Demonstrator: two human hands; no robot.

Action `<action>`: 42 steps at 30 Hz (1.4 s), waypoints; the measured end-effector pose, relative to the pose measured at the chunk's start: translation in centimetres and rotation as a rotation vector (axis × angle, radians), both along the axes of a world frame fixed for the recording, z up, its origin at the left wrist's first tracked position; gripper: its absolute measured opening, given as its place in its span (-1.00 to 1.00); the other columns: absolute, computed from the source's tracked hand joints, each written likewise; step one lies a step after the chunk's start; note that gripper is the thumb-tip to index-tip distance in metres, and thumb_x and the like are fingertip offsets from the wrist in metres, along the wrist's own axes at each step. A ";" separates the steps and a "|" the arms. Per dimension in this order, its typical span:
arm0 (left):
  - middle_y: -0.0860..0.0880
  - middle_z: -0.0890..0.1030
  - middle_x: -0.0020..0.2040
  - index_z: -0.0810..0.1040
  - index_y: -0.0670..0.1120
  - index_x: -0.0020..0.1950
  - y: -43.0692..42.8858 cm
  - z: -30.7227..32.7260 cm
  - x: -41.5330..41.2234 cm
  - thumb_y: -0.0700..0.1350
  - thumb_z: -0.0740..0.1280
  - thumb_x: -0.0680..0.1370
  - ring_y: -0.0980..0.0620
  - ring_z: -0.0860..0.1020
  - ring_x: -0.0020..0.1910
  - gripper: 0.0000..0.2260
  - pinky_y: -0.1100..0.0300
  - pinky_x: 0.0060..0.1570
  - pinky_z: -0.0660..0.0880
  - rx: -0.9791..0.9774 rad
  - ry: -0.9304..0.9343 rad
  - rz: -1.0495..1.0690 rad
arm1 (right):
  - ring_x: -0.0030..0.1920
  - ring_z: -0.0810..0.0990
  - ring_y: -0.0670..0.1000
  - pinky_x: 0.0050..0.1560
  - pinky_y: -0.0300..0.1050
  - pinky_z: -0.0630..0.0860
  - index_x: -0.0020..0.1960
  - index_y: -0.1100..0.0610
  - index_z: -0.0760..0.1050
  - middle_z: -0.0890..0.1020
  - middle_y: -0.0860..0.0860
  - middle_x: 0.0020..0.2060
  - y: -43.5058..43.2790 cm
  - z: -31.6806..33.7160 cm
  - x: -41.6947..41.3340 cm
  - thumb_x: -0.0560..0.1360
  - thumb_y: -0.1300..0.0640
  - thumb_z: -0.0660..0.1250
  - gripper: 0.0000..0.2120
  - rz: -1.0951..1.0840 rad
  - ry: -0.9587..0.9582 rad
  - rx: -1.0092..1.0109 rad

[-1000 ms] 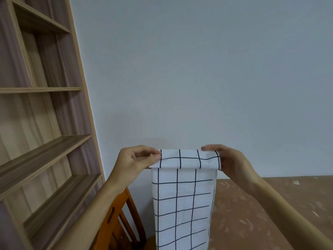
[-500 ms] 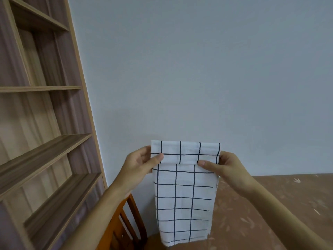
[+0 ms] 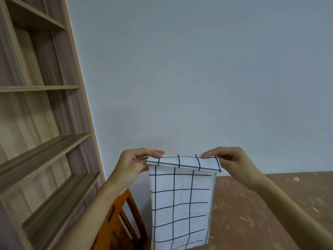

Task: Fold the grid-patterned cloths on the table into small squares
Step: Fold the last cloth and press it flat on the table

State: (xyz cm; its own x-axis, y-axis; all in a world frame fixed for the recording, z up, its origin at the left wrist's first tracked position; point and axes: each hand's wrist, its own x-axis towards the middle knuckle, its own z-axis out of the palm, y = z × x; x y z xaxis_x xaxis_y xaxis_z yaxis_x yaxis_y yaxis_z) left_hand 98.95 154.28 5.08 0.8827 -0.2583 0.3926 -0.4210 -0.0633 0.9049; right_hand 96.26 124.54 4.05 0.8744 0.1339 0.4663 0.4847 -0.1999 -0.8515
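Note:
A white cloth with a dark grid pattern (image 3: 181,204) hangs in the air in front of me, folded into a narrow strip. Its top edge is turned over toward me as a short flap. My left hand (image 3: 134,164) pinches the top left corner. My right hand (image 3: 232,162) pinches the top right corner. The cloth's lower end hangs down over the near left part of the brown patterned table (image 3: 261,204), and its bottom edge is just visible near the frame's lower border.
An orange wooden chair (image 3: 117,222) stands below my left arm, beside the table. A wooden bookshelf (image 3: 45,150) fills the left side. A plain grey-blue wall (image 3: 198,78) is behind.
The top edge, held upright half a second ago, is now turned over toward me as a flap. The cloth hangs slightly lower and both hands sit on top of the fold.

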 end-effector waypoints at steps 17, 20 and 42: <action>0.00 0.75 0.03 0.66 -0.12 0.16 -1.3 -0.3 -0.5 -0.41 0.50 0.39 0.06 0.71 0.05 -0.61 0.31 -0.03 0.61 -0.270 -0.029 0.072 | 0.12 0.69 0.07 0.15 -0.01 0.59 0.29 0.09 0.55 0.71 0.06 0.12 0.9 -0.8 -0.1 0.55 0.01 0.35 -0.67 0.150 0.234 0.236; -0.01 0.74 0.08 0.64 -0.07 0.21 -1.5 -0.2 -0.7 -0.34 0.48 0.44 0.06 0.70 0.09 -0.62 0.25 0.04 0.61 -0.294 0.005 0.061 | 0.07 0.72 0.12 0.10 -0.04 0.65 0.15 0.25 0.62 0.74 0.11 0.04 1.9 -1.0 -0.7 0.48 0.29 0.43 -0.75 0.086 0.161 0.198; -0.24 0.71 0.06 0.73 -0.21 0.00 0.2 -1.5 -0.9 -0.17 0.28 0.60 -0.16 0.67 0.07 -0.77 0.10 -0.01 0.65 -0.148 0.205 -0.063 | 0.16 0.65 0.02 0.19 -0.10 0.55 -0.14 0.11 0.74 0.69 0.00 0.13 -0.1 -1.9 0.7 0.36 0.72 0.15 -0.39 0.039 -0.114 -0.014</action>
State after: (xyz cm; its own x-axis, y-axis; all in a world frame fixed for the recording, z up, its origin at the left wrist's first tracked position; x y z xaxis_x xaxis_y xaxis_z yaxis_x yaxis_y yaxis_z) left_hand 98.02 154.45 3.62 0.9317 -0.2682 0.2450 -0.2270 0.0969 0.9691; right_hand 96.98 124.45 2.18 0.8101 0.1736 0.5600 0.5856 -0.1907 -0.7879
